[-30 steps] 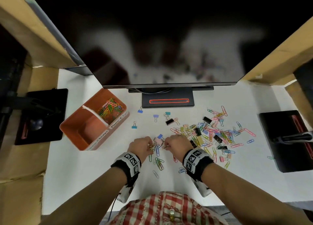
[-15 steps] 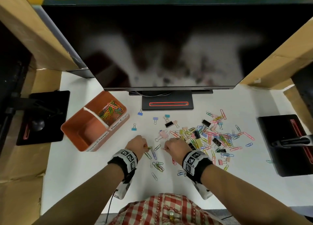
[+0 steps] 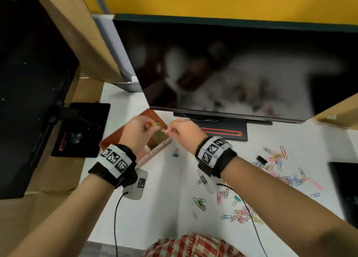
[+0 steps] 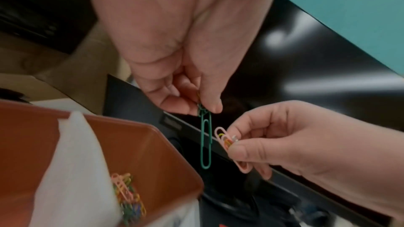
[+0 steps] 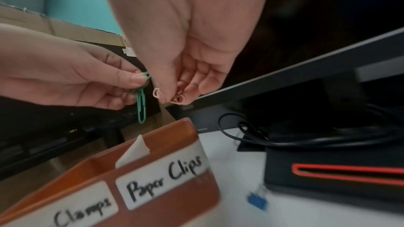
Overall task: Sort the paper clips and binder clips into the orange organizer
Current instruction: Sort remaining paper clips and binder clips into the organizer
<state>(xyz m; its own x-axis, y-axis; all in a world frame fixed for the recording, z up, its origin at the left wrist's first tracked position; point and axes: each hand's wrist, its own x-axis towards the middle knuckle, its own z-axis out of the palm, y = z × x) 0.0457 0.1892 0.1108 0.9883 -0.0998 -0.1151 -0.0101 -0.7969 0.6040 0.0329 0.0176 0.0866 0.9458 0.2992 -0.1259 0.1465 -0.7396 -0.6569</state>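
Your left hand (image 4: 174, 68) pinches a small bunch of paper clips between thumb and fingertips, and one long green clip (image 4: 206, 138) dangles straight down from that pinch. Your right hand (image 4: 284, 137) is closed on its own bunch, a pink clip (image 4: 231, 149) sticking out at both ends with yellow and orange ones tucked behind it. Both hands are raised above the organizer (image 5: 166, 137), close together but not touching, over the half labelled "Paper Clips" (image 5: 163, 175); holding them there likely means a release drops straight into that half, short of the white divider (image 4: 72, 153). That half already holds a heap of coloured clips (image 4: 129, 198). The half labelled "Clamps" (image 5: 83, 211) lies on the far side of the divider from your hands, and its floor cannot be seen here. Letting go of the left bunch should be easy, though the green clip looks hooked to the others and may swing as it falls. Just right of the organizer a blue binder clip (image 5: 257, 199) sits on the white desk (image 3: 155, 208), and further right of it the unsorted clips (image 3: 275, 171) are scattered, so most of the sorting remains. Behind the organizer stands a dark monitor (image 3: 232, 68) on a black base with a red slot (image 5: 349, 173) and a black cable (image 5: 251, 132) beside it. Left of the organizer are a black pad (image 3: 81, 130) and brown cardboard (image 3: 58, 175); a yellow wall (image 3: 213, 1) rises above the monitor.
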